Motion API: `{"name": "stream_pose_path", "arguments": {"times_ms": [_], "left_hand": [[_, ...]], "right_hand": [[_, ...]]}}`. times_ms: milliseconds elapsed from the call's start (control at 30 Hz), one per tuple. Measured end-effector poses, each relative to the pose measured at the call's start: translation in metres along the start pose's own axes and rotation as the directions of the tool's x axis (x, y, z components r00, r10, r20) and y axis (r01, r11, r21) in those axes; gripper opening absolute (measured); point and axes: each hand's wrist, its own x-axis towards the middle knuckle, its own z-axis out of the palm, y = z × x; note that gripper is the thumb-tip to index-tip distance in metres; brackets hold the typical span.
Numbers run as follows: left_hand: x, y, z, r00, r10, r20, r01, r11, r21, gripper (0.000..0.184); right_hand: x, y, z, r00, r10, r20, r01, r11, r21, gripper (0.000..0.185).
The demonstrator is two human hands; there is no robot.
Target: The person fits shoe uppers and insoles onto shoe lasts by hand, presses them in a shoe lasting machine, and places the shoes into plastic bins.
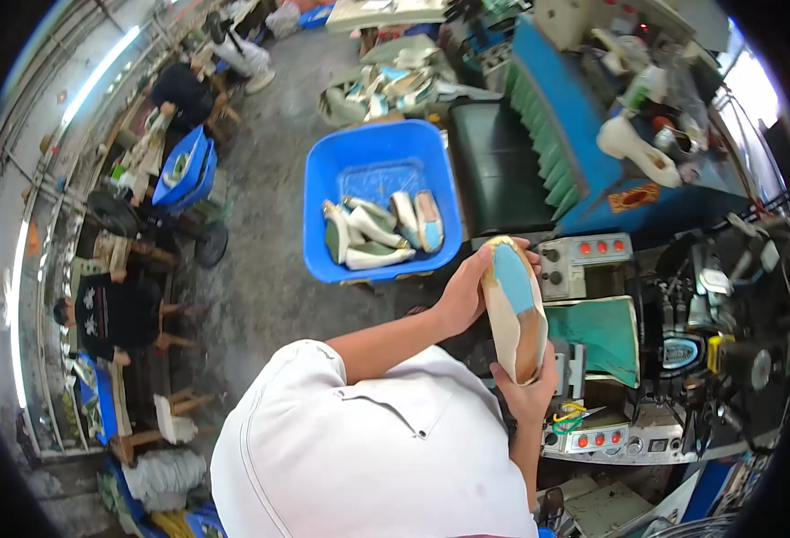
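Observation:
A white shoe upper [504,325] is held lengthwise between my two hands. Its underside faces me, showing a light blue insole piece [517,280] and a brown strip toward the lower end. Round its top end, the edge looks yellowish and gathered. My left hand [468,289] wraps that top end, with fingertips showing on the far side. At the lower end, my right hand [531,391] is closed around the sides. Just right of the shoe stands a machine with a green panel [597,336] and red buttons [599,247].
A blue tub [318,202] at upper centre holds several similar shoes [372,233]. Yellow-handled scissors [571,414] lie on the machine. A white shoe form [632,148] rests on the blue machine [552,81]. Co-workers sit at left, one in a black shirt [126,309].

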Motion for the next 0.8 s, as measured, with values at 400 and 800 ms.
{"name": "stream_pose_path", "arguments": {"times_ms": [400,800], "left_hand": [[-0.013,0.079,-0.214,0.845,-0.013,-0.534,-0.107,0.975,-0.193,0.074],[-0.01,0.118,-0.274,0.747,-0.027,-0.664,-0.073,0.99,-0.122,0.063]], "right_hand": [[0.133,-0.039,0.181,0.815,0.32,0.484,-0.467,0.856,0.22,0.057],[0.171,-0.035,0.244,0.712,0.458,0.532,-0.624,0.761,0.18,0.06]]}}
